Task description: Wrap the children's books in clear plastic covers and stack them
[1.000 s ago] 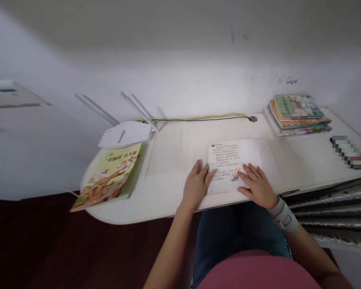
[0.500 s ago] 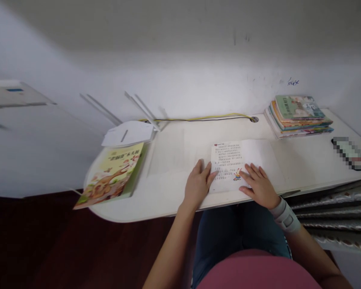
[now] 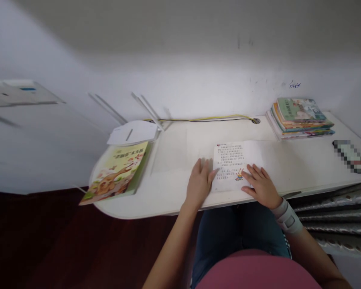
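A thin book or booklet [image 3: 228,186] lies on the white table in front of me, its visible page printed with lines of small text and a little cartoon rabbit. My left hand [image 3: 199,182] rests flat along the page's left edge, thumb reaching onto it and fingers extended. On the other side my right hand [image 3: 262,186] lies with fingers spread, its fingertips on the page beside the rabbit picture. A grey wrist brace wraps the right wrist. To the right of the text, the paper is blank white, and its outer edge is hard to make out.
At the left, a yellow-green picture book [image 3: 117,172] overhangs the table's rounded end, in front of a white router [image 3: 134,132] with antennas. Cables run along the wall to a hole [image 3: 255,121]. A stack of books [image 3: 301,116] and a blurred-out phone-like object [image 3: 353,156] occupy the right.
My view has shifted slightly, so the table's things appear a little further right. Both hands stay in nearly the same places on the book.
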Motion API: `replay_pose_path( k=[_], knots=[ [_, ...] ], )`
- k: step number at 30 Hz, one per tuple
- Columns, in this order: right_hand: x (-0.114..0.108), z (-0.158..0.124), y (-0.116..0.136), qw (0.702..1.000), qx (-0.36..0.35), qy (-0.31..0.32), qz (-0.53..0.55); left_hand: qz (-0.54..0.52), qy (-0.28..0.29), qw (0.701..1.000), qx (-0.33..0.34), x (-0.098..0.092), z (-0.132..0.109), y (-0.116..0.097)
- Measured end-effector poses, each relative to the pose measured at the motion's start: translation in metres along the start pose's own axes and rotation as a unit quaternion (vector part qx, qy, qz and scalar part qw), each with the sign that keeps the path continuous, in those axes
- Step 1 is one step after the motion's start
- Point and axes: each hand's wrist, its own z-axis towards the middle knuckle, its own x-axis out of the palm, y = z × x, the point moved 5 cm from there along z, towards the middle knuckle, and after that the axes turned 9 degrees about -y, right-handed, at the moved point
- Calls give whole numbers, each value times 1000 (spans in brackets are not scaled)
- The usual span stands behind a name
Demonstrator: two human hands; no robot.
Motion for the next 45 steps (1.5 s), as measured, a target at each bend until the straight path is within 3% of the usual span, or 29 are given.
replay_pose_path(
  k=[3, 6, 11, 16, 18, 21, 24, 27, 29, 31, 34, 37, 40, 45],
  knots=[
    [0, -1, 0, 1000, -2, -1, 0, 32, -53, 997, -53, -2, -2, 9],
    [1, -1, 1, 1000, -3, -5, 0, 36, -67, 994, -73, -2, -1, 14],
    [3, -1, 1, 1000, -4, -11, -1, 22, -56, 990, -128, -16, 8, 16],
    [5, -2, 0, 1000, -5, -19, -3, 31, 8, 980, -195, -24, 12, 14],
    [6, -2, 0, 1000, -6, -20, -5, 60, 0, 982, -179, -27, 13, 11],
    [3, -3, 2, 1000, -7, -22, -10, 104, -62, 987, -104, -34, 12, -2],
    [-3, 0, 10, 999, -11, -32, -19, 33, -105, 994, 11, -39, 3, -33],
    [-7, 7, 26, 998, -38, -37, -19, -91, -77, 987, 112, -35, -15, -75],
    [-6, 13, 36, 998, -57, -38, -14, -146, -28, 981, 125, -26, -24, -93],
    [-3, 17, 42, 997, -64, -34, -14, -174, 8, 982, 73, -15, -25, -94],
    [3, 19, 44, 997, -65, -31, -26, -222, 18, 973, -61, -3, -19, -68],
    [6, 19, 44, 995, -77, -35, -44, -331, 24, 922, -198, 0, -12, -38],
    [6, 19, 43, 994, -83, -35, -57, -453, 26, 831, -322, -1, -9, -22],
    [3, 20, 47, 994, -80, -41, -65, -578, 5, 695, -428, -9, -1, -15]
  ],
)
